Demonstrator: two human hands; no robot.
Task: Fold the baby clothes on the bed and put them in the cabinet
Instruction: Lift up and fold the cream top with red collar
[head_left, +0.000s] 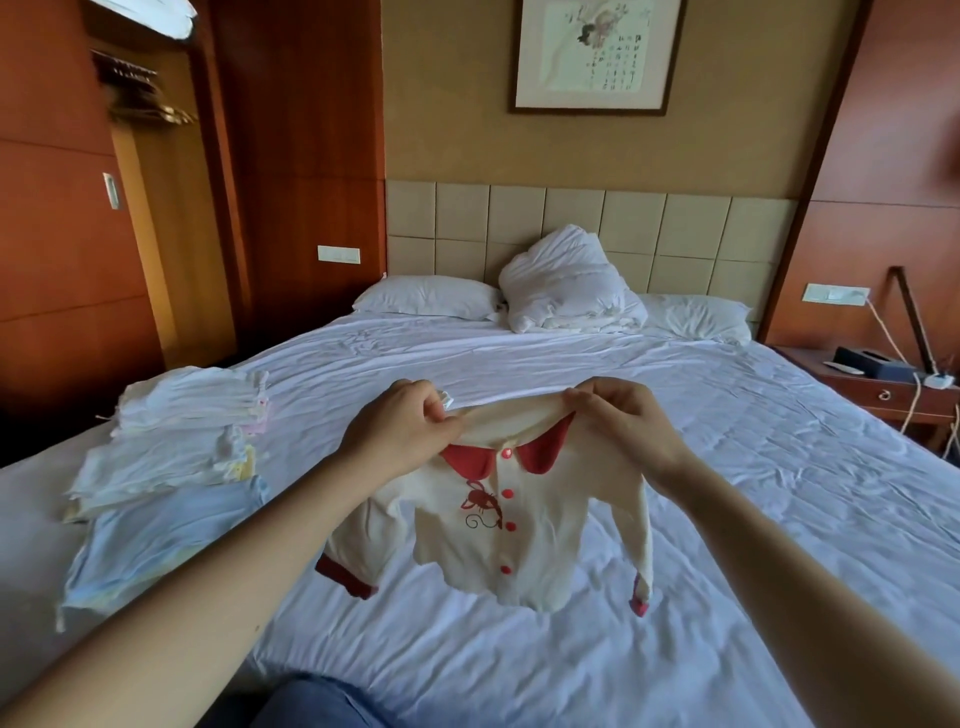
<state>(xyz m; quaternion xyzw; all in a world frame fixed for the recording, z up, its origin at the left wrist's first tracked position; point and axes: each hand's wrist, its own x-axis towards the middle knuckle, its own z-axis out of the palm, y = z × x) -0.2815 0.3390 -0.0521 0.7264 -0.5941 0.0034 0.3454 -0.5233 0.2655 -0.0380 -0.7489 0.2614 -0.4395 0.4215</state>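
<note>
A cream baby shirt (540, 540) with a red collar, red buttons and red cuffs hangs above the bed (727, 467), its front facing me. My left hand (400, 421) pinches its left shoulder. My right hand (618, 415) pinches its right shoulder. Both sleeves dangle down and the hem is off the sheet or barely touching it. Several folded pale baby clothes (171, 467) lie in piles on the left side of the bed. The cabinet (150, 208) stands open at the far left, with hangers on a rail inside.
Two pillows (426, 296) and a bunched white duvet (566, 286) lie at the headboard. A nightstand (883, 384) with a lamp, cables and a dark box stands to the right of the bed. My knee in blue cloth (311, 701) is at the bottom edge.
</note>
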